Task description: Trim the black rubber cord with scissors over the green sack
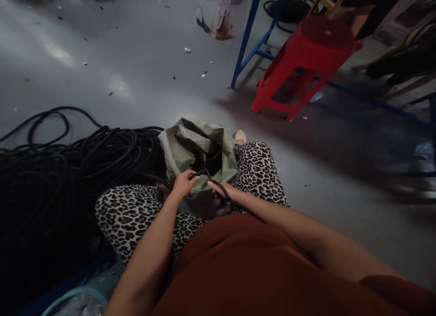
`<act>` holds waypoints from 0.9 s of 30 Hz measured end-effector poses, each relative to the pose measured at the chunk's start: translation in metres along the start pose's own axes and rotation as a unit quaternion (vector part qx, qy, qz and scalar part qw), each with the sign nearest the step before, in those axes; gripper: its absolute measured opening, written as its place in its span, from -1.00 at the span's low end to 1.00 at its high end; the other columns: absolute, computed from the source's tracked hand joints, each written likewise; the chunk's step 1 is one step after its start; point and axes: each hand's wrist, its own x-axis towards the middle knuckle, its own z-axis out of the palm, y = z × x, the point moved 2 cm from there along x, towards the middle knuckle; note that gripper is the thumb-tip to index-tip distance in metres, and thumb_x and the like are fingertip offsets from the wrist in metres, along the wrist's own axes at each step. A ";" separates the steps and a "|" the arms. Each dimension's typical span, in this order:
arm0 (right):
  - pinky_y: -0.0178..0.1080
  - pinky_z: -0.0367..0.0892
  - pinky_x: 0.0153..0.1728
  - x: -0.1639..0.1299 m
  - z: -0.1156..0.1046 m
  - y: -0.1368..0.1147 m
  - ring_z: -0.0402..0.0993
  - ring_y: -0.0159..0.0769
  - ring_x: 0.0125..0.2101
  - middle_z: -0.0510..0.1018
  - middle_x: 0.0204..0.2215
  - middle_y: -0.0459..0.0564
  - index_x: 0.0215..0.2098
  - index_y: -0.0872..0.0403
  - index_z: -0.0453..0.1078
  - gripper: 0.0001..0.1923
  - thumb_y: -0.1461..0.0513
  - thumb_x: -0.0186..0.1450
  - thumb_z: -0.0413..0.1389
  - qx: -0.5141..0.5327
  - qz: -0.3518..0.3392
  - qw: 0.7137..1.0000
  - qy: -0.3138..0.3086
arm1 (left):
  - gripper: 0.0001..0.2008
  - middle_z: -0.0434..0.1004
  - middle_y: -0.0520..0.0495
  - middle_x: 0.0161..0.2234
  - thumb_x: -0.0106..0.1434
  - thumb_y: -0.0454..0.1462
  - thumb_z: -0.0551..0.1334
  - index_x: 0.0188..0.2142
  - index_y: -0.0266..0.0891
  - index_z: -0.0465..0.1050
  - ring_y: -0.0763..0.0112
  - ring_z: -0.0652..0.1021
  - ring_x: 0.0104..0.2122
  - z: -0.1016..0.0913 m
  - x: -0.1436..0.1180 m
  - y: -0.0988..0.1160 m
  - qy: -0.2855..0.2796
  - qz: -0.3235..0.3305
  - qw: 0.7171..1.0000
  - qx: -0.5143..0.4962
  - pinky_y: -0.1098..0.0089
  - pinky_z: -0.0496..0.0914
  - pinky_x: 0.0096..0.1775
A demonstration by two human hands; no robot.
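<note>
Scissors point(222, 187) sit gripped in the right hand point(218, 191), their blades pointing over the mouth of an open sack point(177, 145) between the person's knees. The left hand point(184, 185) pinches what looks like a dark cord point(196, 174) close to the blades, though the dim light blurs its shape. Coiled black hose point(112, 148) lies heaped on the floor point(136, 84), just left of the sack.

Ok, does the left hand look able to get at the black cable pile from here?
Probably yes: the black cable pile lies close beside the sack, with the left knee only partly in the way. The left hand seems to pinch a dark piece, though.
</note>
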 end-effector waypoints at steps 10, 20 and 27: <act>-0.40 0.26 -0.64 0.003 0.005 0.003 0.36 -0.42 -0.66 0.43 -0.59 -0.06 -0.33 0.19 0.34 -0.52 -0.09 0.32 -0.01 -0.001 -0.001 1.000 -0.028 | -0.73 0.55 -0.02 -0.44 -0.02 -0.18 0.34 -0.31 -0.24 0.49 0.43 0.51 -0.51 0.001 -0.002 0.003 -0.001 -0.009 1.000 -0.009 0.40 0.42 -0.39; -0.40 0.27 -0.62 0.001 0.005 -0.001 0.36 -0.41 -0.65 0.43 -0.58 -0.04 -0.34 0.19 0.37 -0.54 -0.07 0.31 0.02 -0.012 -0.015 1.000 -0.018 | -0.77 0.55 -0.02 -0.47 -0.04 -0.21 0.35 -0.35 -0.22 0.51 0.35 0.54 -0.42 0.005 -0.005 0.009 -0.005 0.003 1.000 -0.012 0.35 0.44 -0.32; -0.42 0.23 -0.62 0.001 0.006 -0.002 0.35 -0.42 -0.62 0.43 -0.57 -0.01 -0.36 0.23 0.38 -0.51 -0.07 0.32 0.00 -0.023 -0.020 0.999 -0.023 | -0.78 0.56 -0.04 -0.44 -0.04 -0.22 0.35 -0.35 -0.22 0.51 0.34 0.54 -0.39 0.007 -0.006 0.010 -0.006 0.012 1.000 -0.010 0.34 0.45 -0.30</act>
